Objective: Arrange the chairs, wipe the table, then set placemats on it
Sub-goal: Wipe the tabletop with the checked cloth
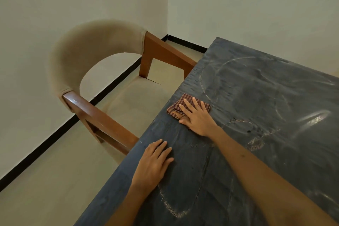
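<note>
With our right hand [197, 116] flat on the cloth [187, 105] and our left hand [155, 161] flat on the desk [256, 97], we risk sweeping the cloth over the near left edge.

Right hand [197, 115], arm extended far across the frame, lies palm down with fingers [190, 103] straight and spread. Left hand [154, 161], nearer and to the left, lies palm down, fingers straight and together.

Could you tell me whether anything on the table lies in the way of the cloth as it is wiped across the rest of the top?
Nothing visible does. The right hand presses the checked cloth flat near the table edge; the left hand rests behind it, nearer the person.
</note>
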{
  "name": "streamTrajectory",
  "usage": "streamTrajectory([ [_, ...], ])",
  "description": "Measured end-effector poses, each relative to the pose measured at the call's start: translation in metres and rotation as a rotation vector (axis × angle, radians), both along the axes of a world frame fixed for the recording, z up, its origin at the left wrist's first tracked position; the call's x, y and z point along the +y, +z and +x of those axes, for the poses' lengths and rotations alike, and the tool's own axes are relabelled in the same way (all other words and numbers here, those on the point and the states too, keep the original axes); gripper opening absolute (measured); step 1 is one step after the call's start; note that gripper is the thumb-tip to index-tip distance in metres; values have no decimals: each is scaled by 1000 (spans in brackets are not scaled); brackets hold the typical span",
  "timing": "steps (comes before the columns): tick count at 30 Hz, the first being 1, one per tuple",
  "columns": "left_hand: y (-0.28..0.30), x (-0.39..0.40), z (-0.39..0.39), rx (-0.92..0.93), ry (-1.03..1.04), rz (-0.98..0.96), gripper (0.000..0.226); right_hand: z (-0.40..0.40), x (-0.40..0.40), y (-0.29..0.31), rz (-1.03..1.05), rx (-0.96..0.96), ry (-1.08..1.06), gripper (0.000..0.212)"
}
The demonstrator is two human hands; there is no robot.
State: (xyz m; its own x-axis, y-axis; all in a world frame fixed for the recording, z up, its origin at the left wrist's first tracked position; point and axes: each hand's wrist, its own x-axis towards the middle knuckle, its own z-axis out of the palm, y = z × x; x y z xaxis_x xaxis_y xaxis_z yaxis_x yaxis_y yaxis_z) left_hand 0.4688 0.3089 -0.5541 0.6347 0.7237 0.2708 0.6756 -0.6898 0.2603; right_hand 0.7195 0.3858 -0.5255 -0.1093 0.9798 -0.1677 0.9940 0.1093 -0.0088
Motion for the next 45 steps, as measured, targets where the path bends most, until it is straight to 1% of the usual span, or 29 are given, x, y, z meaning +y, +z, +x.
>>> streamTrajectory([
  [1, 0, 0, 0, -21, 21, 4, 44, 2, 3, 0, 6, -16, 10, 87],
  [3, -1, 0, 0, -49, 58, 10, 41, 5, 14, 0, -4, -22, -3, 70],
  [4, -2, 0, -1, -54, 65, 11, 40, 6, 21, -1, -9, -21, -15, 66],
  [5, -3, 0, -2, -59, 67, 17, 39, 6, 27, -1, -4, -30, -25, 66],
  [7, -4, 0, -2, -74, 75, 46, 37, 4, 36, -2, 18, -42, -55, 77],
  [8, -3, 0, -2, -79, 86, 58, 37, 3, 37, -2, 18, -30, -72, 76],
  [10, 2, 0, 0, -71, 116, 94, 36, -4, 35, 0, -7, -16, -75, 63],
  [13, 7, -10, -1, -28, 112, 148, 42, -25, 13, 2, 10, -42, 89, 57],
  [15, 8, -26, -7, -38, 120, 89, 53, -47, -9, -3, 48, -26, 242, 58],
  [16, 9, -36, -9, -34, 136, 51, 54, -58, -20, -7, 62, -17, 311, 59],
  [18, 8, -53, -13, 13, 175, 16, 46, -72, -33, -11, 77, 13, 393, 56],
  [20, 9, -58, -15, 28, 199, -9, 42, -73, -30, -14, 80, 16, 402, 53],
  [23, 9, -53, -13, -12, 209, -33, 34, -58, -1, -9, 86, 4, 299, 54],
  [26, 5, -54, -14, -32, 200, -39, 35, -25, 40, -5, 55, 8, 71, 52],
  [28, 3, -53, -16, -39, 204, -49, 37, 3, 64, -4, 28, 17, -31, 52],
  [30, 3, -51, -15, -35, 209, -69, 30, 25, 78, -5, 4, -6, -80, 53],
  [33, 5, -52, -14, -39, 206, -81, 24, 29, 81, -5, -15, -22, -113, 53],
  [35, 7, -52, -15, -47, 208, -83, 25, 18, 68, -3, -6, -38, -86, 54],
  [37, 9, -52, -14, -40, 209, -71, 28, 3, 38, -1, 7, -58, 8, 60],
  [39, 9, -54, -13, -50, 200, -58, 34, -14, -4, 0, 2, -38, 131, 64],
  [42, 9, -55, -13, -68, 198, -45, 48, -33, -68, -7, 32, 9, 278, 54],
  [45, 9, -55, -14, -75, 200, -56, 51, -25, -91, -14, 35, 8, 324, 50],
])
